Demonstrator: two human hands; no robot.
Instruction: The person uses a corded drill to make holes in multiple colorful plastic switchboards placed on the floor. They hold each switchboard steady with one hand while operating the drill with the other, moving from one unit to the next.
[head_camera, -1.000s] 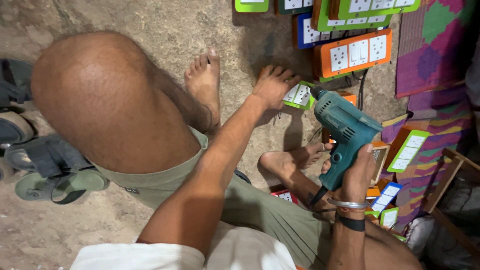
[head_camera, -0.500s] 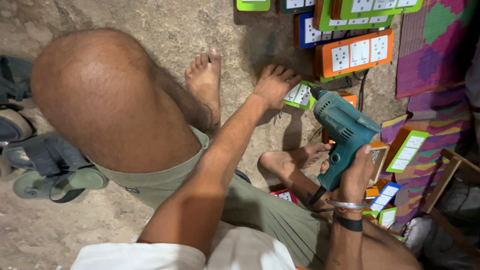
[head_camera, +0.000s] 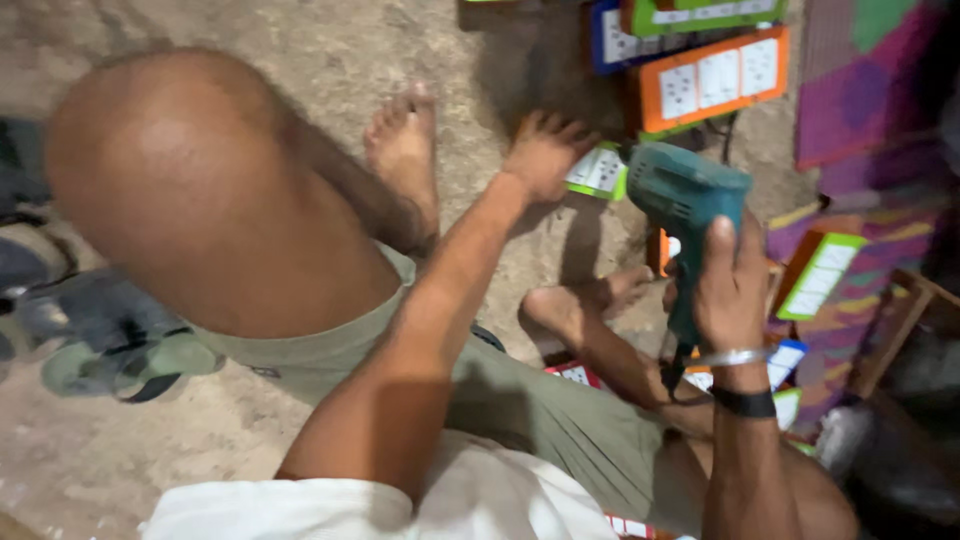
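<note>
Sandy floor (head_camera: 300, 60): orange switch panel (head_camera: 712, 82) beyond teal drill (head_camera: 685, 215)

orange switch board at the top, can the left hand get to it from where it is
Probably yes. The left hand rests on the green-edged switch board on the floor, and the orange switch board lies just beyond it with nothing between. The right hand holds the teal drill off to the side.

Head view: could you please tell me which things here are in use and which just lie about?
In use:
right hand gripping teal power drill
left hand on green-framed white switch panel

Lying about:
orange-framed switch panel
green sandals
purple woven mat
</note>
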